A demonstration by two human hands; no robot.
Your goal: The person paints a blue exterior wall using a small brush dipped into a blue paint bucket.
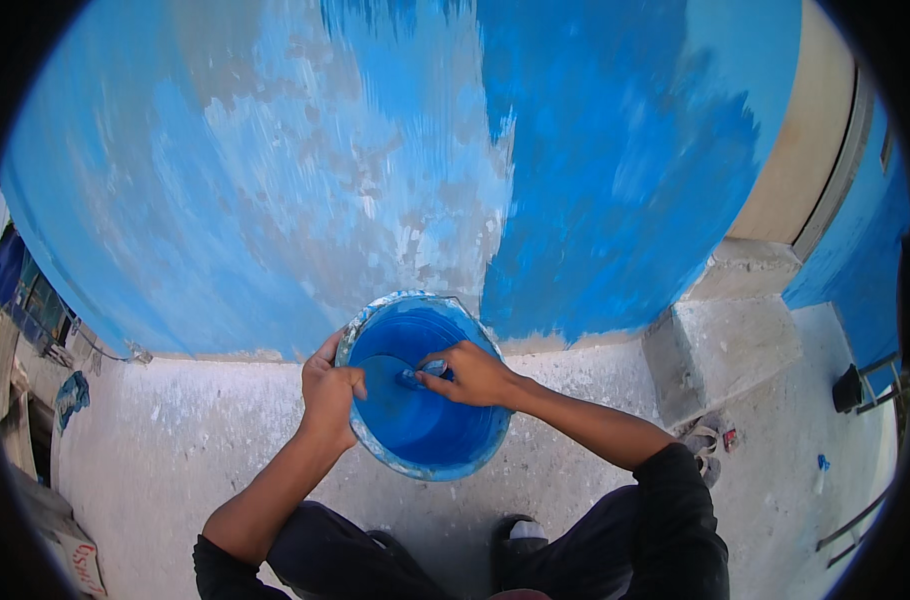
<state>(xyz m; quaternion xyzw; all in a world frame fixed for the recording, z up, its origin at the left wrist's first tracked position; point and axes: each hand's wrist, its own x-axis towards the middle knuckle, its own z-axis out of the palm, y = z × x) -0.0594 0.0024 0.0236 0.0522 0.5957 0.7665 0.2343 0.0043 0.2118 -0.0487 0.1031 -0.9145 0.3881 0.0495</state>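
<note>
A round bucket [455,469] with a paint-smeared rim and blue paint inside is before me, close to the foot of the wall. My left hand [333,390] grips its left rim, thumb over the edge. Inside the bucket, my right hand [470,375] holds the handle of a blue-coated paintbrush [410,378]; the brush's far end is hard to make out against the paint. The wall [605,172] behind is deep blue on the right and patchy light blue and grey on the left.
Concrete steps [732,345] adjoin the wall at right, with sandals [706,450] near their base. Farther right are a black bucket [846,388] and metal rungs [879,382]. A blue-stained rag [72,397] and wooden boards [3,360] lie at the left.
</note>
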